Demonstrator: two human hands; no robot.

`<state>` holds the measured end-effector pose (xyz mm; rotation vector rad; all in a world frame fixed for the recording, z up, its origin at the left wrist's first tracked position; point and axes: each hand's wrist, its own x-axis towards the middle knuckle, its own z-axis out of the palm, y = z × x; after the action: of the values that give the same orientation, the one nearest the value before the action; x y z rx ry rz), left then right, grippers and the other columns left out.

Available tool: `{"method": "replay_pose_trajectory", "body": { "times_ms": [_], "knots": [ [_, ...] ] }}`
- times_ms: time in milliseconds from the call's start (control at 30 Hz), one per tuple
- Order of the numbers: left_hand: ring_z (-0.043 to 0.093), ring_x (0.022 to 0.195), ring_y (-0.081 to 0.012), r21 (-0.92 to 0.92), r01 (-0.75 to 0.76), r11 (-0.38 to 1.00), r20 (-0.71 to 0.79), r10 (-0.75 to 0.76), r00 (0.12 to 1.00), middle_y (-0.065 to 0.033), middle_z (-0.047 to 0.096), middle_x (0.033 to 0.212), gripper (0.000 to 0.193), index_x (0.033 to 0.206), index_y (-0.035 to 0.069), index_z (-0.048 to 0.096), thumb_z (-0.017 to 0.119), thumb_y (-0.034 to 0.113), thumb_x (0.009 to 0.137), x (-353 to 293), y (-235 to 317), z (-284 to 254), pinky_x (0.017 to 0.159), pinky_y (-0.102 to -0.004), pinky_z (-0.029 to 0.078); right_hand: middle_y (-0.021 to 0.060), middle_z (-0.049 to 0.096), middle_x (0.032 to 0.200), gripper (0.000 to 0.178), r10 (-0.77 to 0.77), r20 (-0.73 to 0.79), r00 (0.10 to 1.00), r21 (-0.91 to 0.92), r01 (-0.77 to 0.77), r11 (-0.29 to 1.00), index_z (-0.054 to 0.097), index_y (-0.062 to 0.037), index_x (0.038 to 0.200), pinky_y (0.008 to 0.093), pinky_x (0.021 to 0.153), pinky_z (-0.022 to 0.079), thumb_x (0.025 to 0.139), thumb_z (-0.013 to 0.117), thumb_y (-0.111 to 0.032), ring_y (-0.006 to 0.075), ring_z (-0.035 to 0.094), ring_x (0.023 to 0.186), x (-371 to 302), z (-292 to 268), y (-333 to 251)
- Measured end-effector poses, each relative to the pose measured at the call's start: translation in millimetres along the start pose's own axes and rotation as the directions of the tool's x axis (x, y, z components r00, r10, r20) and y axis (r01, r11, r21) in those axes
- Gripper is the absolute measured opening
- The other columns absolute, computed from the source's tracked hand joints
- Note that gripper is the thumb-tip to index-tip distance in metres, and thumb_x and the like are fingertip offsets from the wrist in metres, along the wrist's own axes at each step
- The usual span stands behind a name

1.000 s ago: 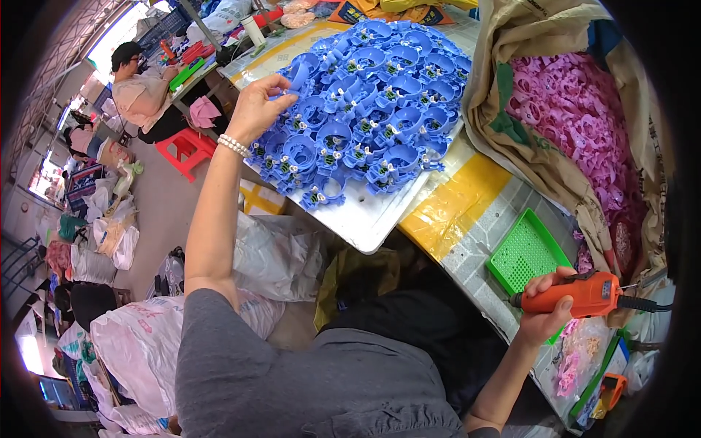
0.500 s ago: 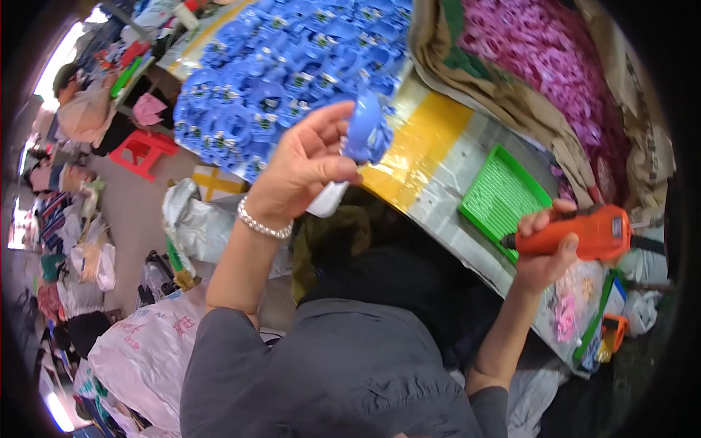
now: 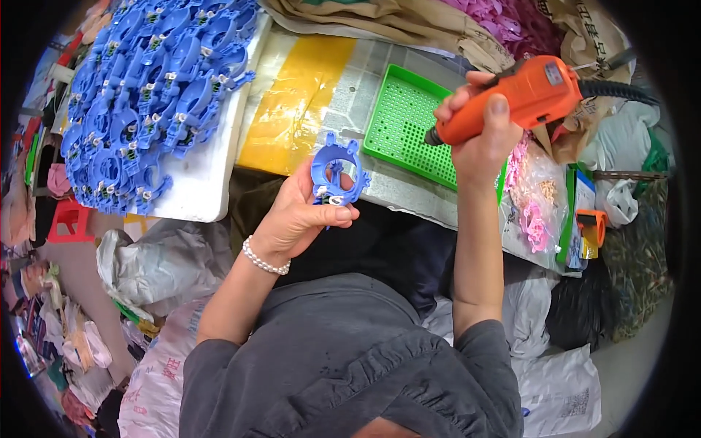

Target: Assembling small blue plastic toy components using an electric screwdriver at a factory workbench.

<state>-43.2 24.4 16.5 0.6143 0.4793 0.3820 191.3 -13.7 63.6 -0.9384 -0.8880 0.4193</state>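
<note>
Between the thumb and fingers of my left hand [image 3: 288, 215] is a blue plastic ring-shaped part [image 3: 319, 169], with small lugs on its rim and a pale piece at its lower edge. Its round opening faces up toward me. My right hand [image 3: 482, 142] is wrapped round an orange electric screwdriver [image 3: 522, 98], whose black tip points down and left over a green perforated tray [image 3: 398, 128]. The tip is apart from the blue part. Many similar blue parts [image 3: 150, 98] lie crowded on a white board [image 3: 208, 179] at the left.
Yellow tape [image 3: 288, 95] runs across the grey work surface. Behind stands brown sacking [image 3: 350, 22] with pink parts [image 3: 496, 22]. A black cord [image 3: 621, 90] trails right from the screwdriver. Clear bags with pink pieces [image 3: 537, 226] lie at the right, and a red stool [image 3: 69, 221] stands far left.
My view has swung so the table sits further left. The blue part has been lowered and turned so its opening shows. The screwdriver has come up and left, over the tray.
</note>
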Motion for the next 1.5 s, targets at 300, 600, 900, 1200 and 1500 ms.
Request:
{"method": "replay_pose_trajectory", "body": {
  "times_ms": [300, 600, 900, 1200, 1500],
  "knots": [
    [0.063, 0.093, -0.024, -0.072, 0.021, 0.997, -0.048, -0.024, 0.999, -0.0113, 0.052, 0.108, 0.061, 0.127, 0.007, 0.03, 0.062, -0.005, 0.078, 12, -7, 15, 0.074, -0.0302, 0.053, 0.0079, 0.056, 0.064, 0.031, 0.036, -0.049, 0.998, -0.048, -0.038, 0.998, 0.05, 0.005, 0.095, 0.0265, 0.049, 0.046, 0.087, 0.054, -0.024, 0.0145, 0.055, 0.052, 12, 0, 31],
    [0.064, 0.089, -0.0238, 0.033, 0.016, 0.999, -0.066, -0.014, 0.998, -0.0122, 0.05, 0.115, 0.068, 0.135, 0.01, 0.023, 0.059, -0.003, 0.08, 16, -13, 10, 0.071, -0.0289, 0.054, 0.0075, 0.054, 0.062, 0.035, 0.02, -0.035, 0.999, -0.057, -0.022, 0.998, 0.049, 0.0047, 0.094, 0.0268, 0.048, 0.047, 0.085, 0.056, -0.028, 0.0146, 0.054, 0.05, 6, 2, 37],
    [0.066, 0.084, -0.0223, 0.002, -0.014, 1.0, -0.067, 0.014, 0.998, -0.0177, 0.056, 0.115, 0.055, 0.125, 0.005, 0.037, 0.063, -0.002, 0.077, 23, -16, 9, 0.066, -0.0268, 0.054, 0.0071, 0.055, 0.062, 0.035, 0.033, -0.042, 0.999, -0.046, -0.035, 0.998, 0.05, 0.0042, 0.093, 0.0268, 0.048, 0.047, 0.085, 0.057, -0.029, 0.0145, 0.055, 0.05, 6, 2, 38],
    [0.066, 0.083, -0.0226, 0.007, -0.053, 0.999, -0.101, 0.053, 0.993, -0.0118, 0.058, 0.105, 0.052, 0.121, 0.005, 0.039, 0.064, -0.006, 0.076, 28, -21, 12, 0.066, -0.0278, 0.055, 0.0064, 0.056, 0.063, 0.035, 0.028, -0.031, 0.999, -0.072, -0.03, 0.997, 0.051, 0.0039, 0.093, 0.0261, 0.049, 0.046, 0.087, 0.056, -0.03, 0.0141, 0.055, 0.051, 6, 2, 38],
    [0.066, 0.087, -0.0245, 0.072, -0.11, 0.991, -0.171, 0.121, 0.978, -0.0172, 0.058, 0.111, 0.055, 0.125, 0.005, 0.037, 0.064, -0.004, 0.077, 23, -34, 15, 0.068, -0.0298, 0.056, 0.0086, 0.054, 0.072, 0.052, 0.061, -0.02, 0.998, -0.134, -0.063, 0.989, 0.049, 0.0033, 0.102, 0.0352, 0.059, 0.045, 0.084, 0.052, -0.046, 0.0202, 0.05, 0.06, 7, 5, 14]
  ]
}}
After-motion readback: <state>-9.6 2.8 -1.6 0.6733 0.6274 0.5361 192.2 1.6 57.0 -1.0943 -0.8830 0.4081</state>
